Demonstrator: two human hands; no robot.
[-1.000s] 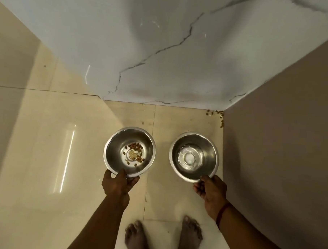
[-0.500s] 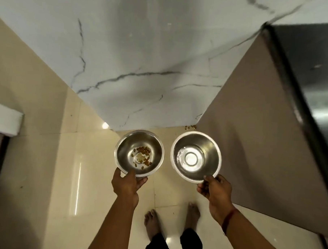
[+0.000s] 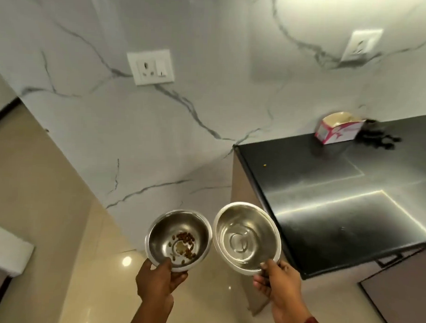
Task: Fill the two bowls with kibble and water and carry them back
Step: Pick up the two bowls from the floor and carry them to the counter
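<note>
I hold two round steel bowls in the air, side by side. My left hand [image 3: 156, 279] grips the near rim of the left bowl [image 3: 178, 235], which has a few brown kibble pieces on its bottom. My right hand [image 3: 277, 283] pinches the near rim of the right bowl [image 3: 246, 236]; this one tilts slightly and has a thin film of clear water inside. The bowls' rims almost touch. The right bowl hangs just left of a black countertop's [image 3: 328, 190] corner.
The black countertop to the right carries a pink and white open carton [image 3: 339, 129] and a dark clump near the marble wall [image 3: 159, 139]. Two white sockets [image 3: 151, 67] sit on that wall. Beige glossy floor tiles [image 3: 80, 265] lie below; cabinet fronts [image 3: 401, 299] stand under the counter.
Both hands have lifted the bowls from the floor up to counter height. My view has risen, so the countertop and the wall sockets now show and my feet are out of view.
</note>
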